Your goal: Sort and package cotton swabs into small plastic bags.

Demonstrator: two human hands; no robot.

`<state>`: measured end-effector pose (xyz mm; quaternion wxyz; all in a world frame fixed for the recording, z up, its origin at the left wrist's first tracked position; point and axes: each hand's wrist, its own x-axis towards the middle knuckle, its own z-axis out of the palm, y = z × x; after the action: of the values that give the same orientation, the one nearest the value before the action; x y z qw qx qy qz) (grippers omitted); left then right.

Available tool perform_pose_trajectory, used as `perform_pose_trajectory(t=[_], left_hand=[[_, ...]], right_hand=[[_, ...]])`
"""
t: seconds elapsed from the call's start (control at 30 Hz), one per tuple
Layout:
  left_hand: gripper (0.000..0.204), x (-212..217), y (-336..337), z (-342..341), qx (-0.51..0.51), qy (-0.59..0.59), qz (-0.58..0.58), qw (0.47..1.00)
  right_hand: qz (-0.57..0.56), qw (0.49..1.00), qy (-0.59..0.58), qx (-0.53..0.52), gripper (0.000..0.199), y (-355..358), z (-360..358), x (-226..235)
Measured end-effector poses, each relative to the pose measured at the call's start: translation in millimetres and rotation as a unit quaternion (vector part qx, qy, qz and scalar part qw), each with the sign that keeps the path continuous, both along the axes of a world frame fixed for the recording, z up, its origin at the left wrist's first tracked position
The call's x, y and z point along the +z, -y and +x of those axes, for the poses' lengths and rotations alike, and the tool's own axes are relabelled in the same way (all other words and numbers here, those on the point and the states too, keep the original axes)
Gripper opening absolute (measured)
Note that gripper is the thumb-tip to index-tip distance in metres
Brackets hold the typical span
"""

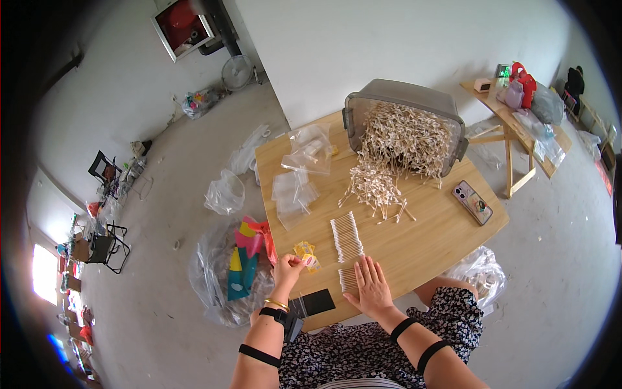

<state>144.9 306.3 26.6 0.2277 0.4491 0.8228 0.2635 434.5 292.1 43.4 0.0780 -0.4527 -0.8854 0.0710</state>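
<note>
My left hand is at the table's near left with thumb and forefinger pinched on a small yellow-and-white label. More small yellow labels lie loosely just beyond it. My right hand lies flat, fingers stretched, over the right side of a short row of cotton swabs, partly hiding it. Directly beyond, a longer row of cotton swabs lies side by side. Farther back, a loose heap of cotton swabs spills from a grey plastic bin tipped on its side.
Clear plastic bags lie on the wooden table's left part; a phone lies at its right. A dark flat piece sits at the near edge. Bagged colourful packaging stands left on the floor. Another wooden table holds bags.
</note>
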Motion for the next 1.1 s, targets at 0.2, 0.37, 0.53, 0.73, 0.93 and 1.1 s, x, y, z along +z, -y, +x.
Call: perform_pose_trajectory(t=[0.2, 0.37, 0.53, 0.73, 0.93, 1.1], left_hand=[[0.022, 19, 16, 40, -0.009, 0.283, 0.115, 0.952], [0.023, 26, 36, 83, -0.03, 0.361, 0.061, 0.93], [0.016, 15, 33, 108, -0.018, 0.29, -0.006, 0.957], [0.023, -7, 24, 116, -0.016, 0.257, 0.052, 0.965], [0.037, -10, 16, 118, -0.069, 0.127, 0.062, 0.988], [0.039, -3, 17, 123, -0.093, 0.035, 0.045, 0.994]], right_hand=[[0.006, 1.0, -0.016, -0.018, 0.091, -1, 7, -2], [0.012, 0.999, -0.026, -0.014, 0.091, -1, 4, -2], [0.014, 0.999, -0.045, -0.02, 0.091, 1, 4, -5], [0.021, 0.998, -0.061, -0.025, 0.089, 2, 5, -8], [0.022, 0.999, -0.042, -0.026, 0.089, 3, 5, -8], [0.014, 0.999, -0.041, -0.027, 0.089, 2, 6, -9]])
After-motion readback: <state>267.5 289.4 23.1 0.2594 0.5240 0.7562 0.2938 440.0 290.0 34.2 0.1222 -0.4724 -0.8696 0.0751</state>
